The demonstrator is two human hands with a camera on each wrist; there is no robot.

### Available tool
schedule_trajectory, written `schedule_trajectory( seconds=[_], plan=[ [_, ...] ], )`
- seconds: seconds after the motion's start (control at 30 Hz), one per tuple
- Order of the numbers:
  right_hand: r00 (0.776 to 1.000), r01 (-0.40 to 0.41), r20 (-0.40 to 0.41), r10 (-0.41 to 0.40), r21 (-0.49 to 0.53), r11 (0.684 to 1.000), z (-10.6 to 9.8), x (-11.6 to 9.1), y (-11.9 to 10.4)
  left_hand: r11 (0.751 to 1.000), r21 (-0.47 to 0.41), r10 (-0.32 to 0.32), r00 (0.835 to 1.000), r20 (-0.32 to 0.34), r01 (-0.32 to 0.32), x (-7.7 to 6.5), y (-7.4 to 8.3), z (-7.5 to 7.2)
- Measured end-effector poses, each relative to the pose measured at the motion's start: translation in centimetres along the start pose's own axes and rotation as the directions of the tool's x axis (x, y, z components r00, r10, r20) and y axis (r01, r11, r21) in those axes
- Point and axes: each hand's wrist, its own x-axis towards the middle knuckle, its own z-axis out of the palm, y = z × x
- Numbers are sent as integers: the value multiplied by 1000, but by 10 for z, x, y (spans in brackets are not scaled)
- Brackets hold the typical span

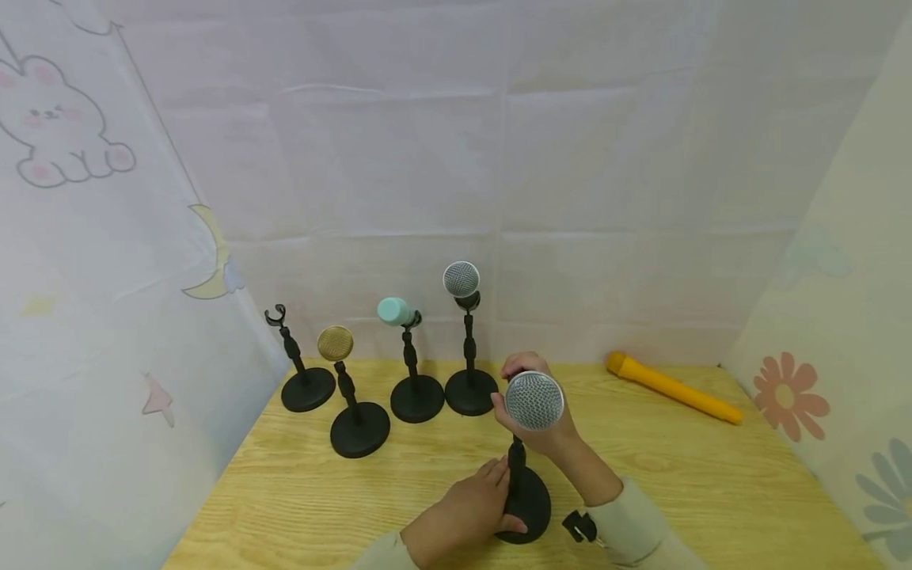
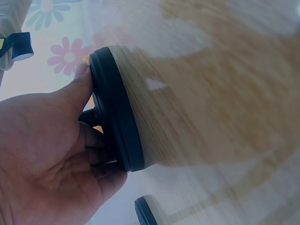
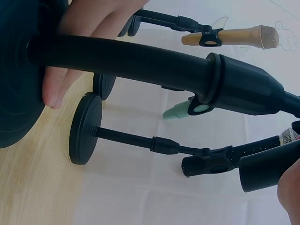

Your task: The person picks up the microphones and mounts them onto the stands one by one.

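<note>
In the head view, my left hand [image 1: 470, 500] grips the round black base of a microphone stand [image 1: 533, 507] near the table's front. Its thumb lies on one side of the base [image 2: 115, 108] and its fingers on the other, as the left wrist view shows. Above, my right hand [image 1: 554, 445] holds a black microphone with a silver mesh head [image 1: 534, 401] at the top of that stand. The right wrist view shows the stand's upright pole [image 3: 136, 61] and the microphone's dark handle [image 3: 267, 168], with part of the right hand at its edge.
Behind, a stand holds a gold-headed microphone [image 1: 336, 343], another a teal one [image 1: 394, 311], another a silver-headed one [image 1: 461, 279]. A stand with a bare clip [image 1: 306, 388] is far left. A yellow microphone [image 1: 673, 388] lies back right on the wooden table [image 1: 285, 507].
</note>
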Motion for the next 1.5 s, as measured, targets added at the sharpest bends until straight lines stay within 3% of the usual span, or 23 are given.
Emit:
schedule_trajectory(
  seconds=[0.63, 1.07, 1.27, 1.5],
  plan=[
    [999, -4, -32, 4, -3, 1000, 1, 1, -4, 999, 39, 7, 1000, -13, -7, -4, 3, -6],
    [999, 5, -38, -1, 96, 995, 1, -1, -3, 1000, 28, 5, 1000, -23, -4, -2, 2, -3],
    [998, -63, -8, 64, 49, 997, 1, -3, -3, 1000, 11, -15, 1000, -19, 15, -1, 2, -1],
    [993, -116, 18, 115, 144, 983, 1, -5, -4, 1000, 13, -7, 1000, -24, 7, -4, 2, -2]
  ],
)
